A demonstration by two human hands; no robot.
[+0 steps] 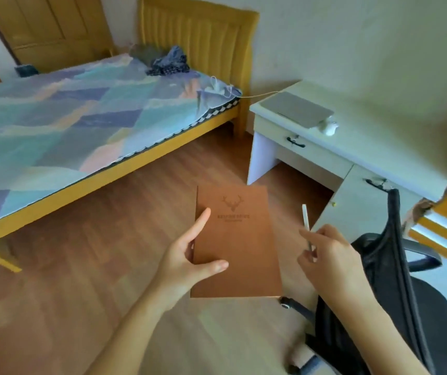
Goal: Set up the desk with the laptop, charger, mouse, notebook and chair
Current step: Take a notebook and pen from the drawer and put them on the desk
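Note:
My left hand (190, 259) holds a brown notebook (240, 239) with a deer-head emblem, flat over the wooden floor. My right hand (330, 255) pinches a thin white pen (305, 217) just right of the notebook. On the pale desk (379, 136) to the right lies a closed grey laptop (296, 109) with a white mouse (330, 128) beside its near corner. A white charger (215, 87) and its cable rest on the bed's corner, the cable running toward the desk. A black office chair (406, 293) stands at the lower right, in front of the desk.
A bed (68, 125) with a patterned sheet and yellow frame fills the left; crumpled clothes lie by its headboard. Desk drawers with dark handles (295, 143) face me. Wooden floor stretches between bed and desk. A wooden door stands at the back left.

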